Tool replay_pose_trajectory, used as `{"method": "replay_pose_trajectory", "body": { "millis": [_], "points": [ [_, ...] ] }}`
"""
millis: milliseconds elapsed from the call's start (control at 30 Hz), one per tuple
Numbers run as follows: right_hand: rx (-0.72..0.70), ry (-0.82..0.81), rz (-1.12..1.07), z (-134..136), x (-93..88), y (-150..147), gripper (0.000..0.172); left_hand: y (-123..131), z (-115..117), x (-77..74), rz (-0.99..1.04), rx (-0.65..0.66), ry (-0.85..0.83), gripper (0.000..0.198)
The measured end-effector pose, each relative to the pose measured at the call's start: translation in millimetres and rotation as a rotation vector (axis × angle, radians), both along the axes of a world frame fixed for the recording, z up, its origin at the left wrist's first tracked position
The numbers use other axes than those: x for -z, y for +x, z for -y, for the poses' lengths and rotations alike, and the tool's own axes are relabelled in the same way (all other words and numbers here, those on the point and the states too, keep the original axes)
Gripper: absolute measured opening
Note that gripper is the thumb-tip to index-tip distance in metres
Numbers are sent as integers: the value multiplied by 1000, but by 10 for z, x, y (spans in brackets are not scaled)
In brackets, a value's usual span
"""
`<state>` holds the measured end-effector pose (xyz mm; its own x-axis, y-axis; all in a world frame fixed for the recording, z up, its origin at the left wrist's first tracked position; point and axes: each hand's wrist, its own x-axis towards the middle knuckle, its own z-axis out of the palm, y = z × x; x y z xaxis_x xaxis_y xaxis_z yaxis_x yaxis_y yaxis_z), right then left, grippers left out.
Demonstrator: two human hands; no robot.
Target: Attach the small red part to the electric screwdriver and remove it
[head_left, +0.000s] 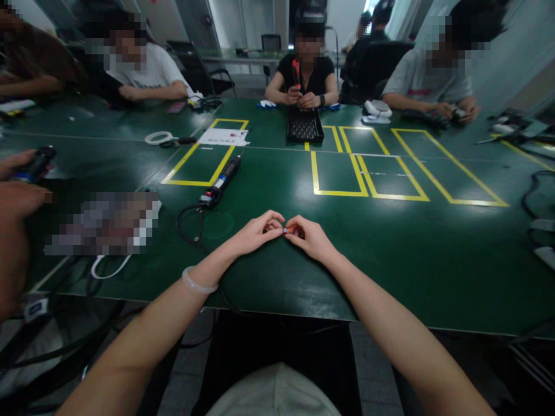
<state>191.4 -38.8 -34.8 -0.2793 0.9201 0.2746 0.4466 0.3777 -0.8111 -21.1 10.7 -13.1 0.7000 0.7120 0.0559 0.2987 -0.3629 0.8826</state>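
Observation:
My left hand and my right hand meet just above the green table, fingertips almost touching. Between them is a small orange and grey part, too small and too covered by fingers to name. The right thumb and fingers close around its orange side. At its grey end, the left thumb and curled fingers pinch it. Beyond my left hand lies an electric screwdriver with a dark body, its tip pointing away and its cord looping toward me.
Yellow tape outlines mark the green table. A black tray stands before a person opposite. A white sheet and a white ring-shaped item lie far left of centre. At left, a neighbour's hand holds a dark tool.

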Motion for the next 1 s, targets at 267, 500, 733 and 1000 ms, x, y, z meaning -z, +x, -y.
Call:
{"method": "replay_pose_trajectory", "body": {
  "millis": [267, 500, 733, 1000],
  "points": [
    [14, -27, 5, -11, 26, -2, 13, -3, 3, 19, -45, 6, 89, 24],
    [19, -7, -26, 4, 10, 7, 11, 2, 7, -18, -71, -1, 98, 27],
    [18, -54, -27, -11, 38, 12, 15, 17, 36, -19, -133, -5, 161, 27],
    [12, 24, 124, -2, 20, -8, 10, 31, 58, -36, -158, -22, 124, 32]
  ]
}}
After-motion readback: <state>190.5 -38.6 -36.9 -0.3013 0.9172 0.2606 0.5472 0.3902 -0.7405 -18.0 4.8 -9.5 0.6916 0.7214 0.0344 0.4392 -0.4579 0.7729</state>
